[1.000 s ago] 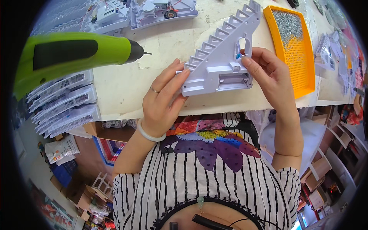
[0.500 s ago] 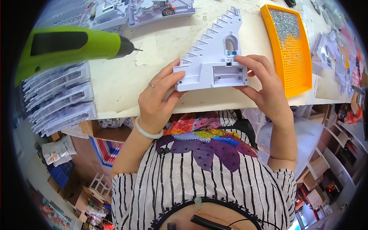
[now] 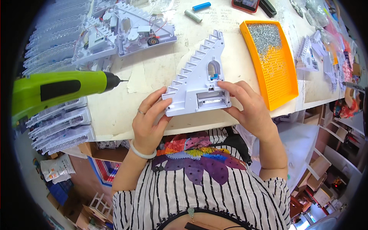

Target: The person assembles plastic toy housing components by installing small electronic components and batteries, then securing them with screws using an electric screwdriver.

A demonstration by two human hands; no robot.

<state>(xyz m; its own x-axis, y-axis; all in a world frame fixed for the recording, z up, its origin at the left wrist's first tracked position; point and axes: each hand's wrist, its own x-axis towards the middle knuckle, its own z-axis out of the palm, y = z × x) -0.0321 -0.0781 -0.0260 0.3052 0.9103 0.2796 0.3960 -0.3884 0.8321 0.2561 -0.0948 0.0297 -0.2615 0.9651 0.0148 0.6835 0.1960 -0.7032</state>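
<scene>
A white plastic housing (image 3: 188, 92), triangular with a stepped left edge, is held at the table's near side between both hands. Its battery compartment (image 3: 211, 100) faces up and shows metal contacts inside. Just above that, a small blue part (image 3: 214, 77) sits in an arched opening. My left hand (image 3: 147, 120) is closed on the housing's lower left corner, fingers on top and thumb at the near edge. At the other end my right hand (image 3: 251, 109) grips the lower right side, its index fingertip by the blue part and its thumb along the near edge.
A green electric screwdriver (image 3: 57, 92) hangs at the left, above stacked white housings (image 3: 63, 130). Opened housings with wiring and motors (image 3: 134, 32) lie at the far left. Right stands a yellow perforated tray (image 3: 285, 92) of screws. Blue and grey cylindrical batteries (image 3: 201, 6) lie far back.
My view has shifted, so more of the table's far side shows. The housing and both hands appear lower and further left, with the grip much the same.
</scene>
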